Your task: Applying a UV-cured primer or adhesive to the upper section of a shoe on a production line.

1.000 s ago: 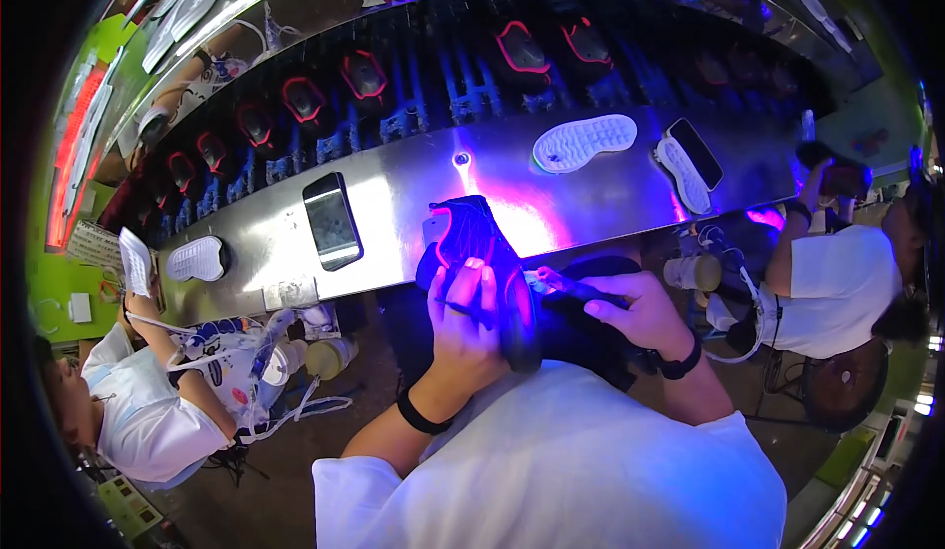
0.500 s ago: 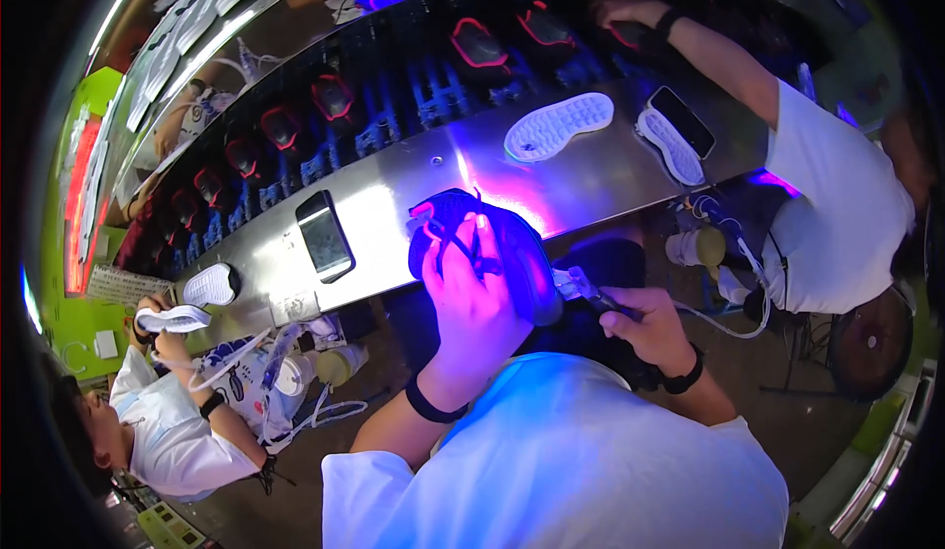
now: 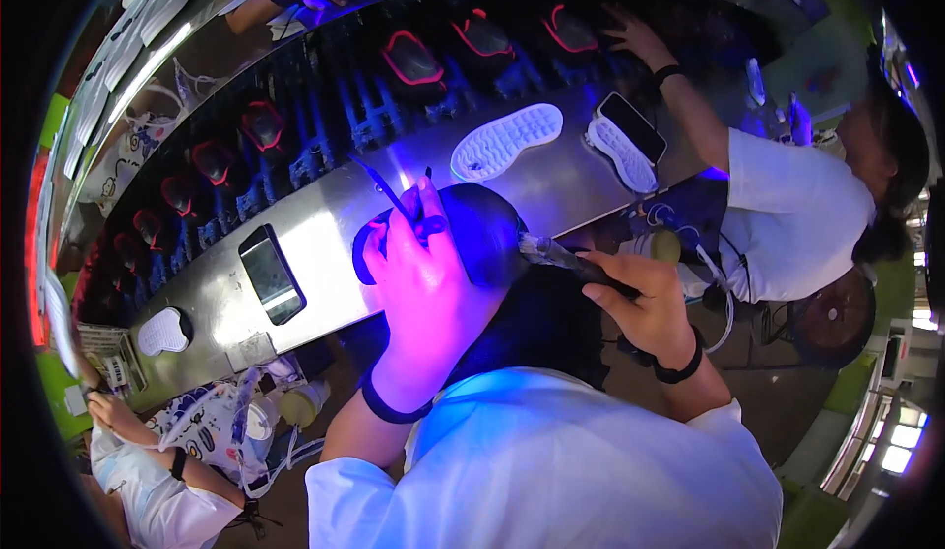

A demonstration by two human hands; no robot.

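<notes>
My left hand point(image 3: 425, 288) grips a black shoe upper point(image 3: 479, 234) from above, lit violet, at the near edge of the steel bench point(image 3: 325, 219). A thin black lace or strap point(image 3: 386, 187) sticks up past its fingers. My right hand point(image 3: 642, 298) is closed around the dark handle of a brush point(image 3: 571, 259), whose tip touches the shoe's right side.
A phone point(image 3: 271, 275) lies left on the bench; a white sole point(image 3: 507, 141) and a sole under a second phone point(image 3: 625, 141) lie farther back. Black shoes with pink edges point(image 3: 413, 57) ride the conveyor behind. A person point(image 3: 797, 205) works at right, another at lower left point(image 3: 148, 470).
The shoe and my left hand have come nearer and higher in view. The brush has closed in on the shoe's right side. The person at right now reaches over to the conveyor.
</notes>
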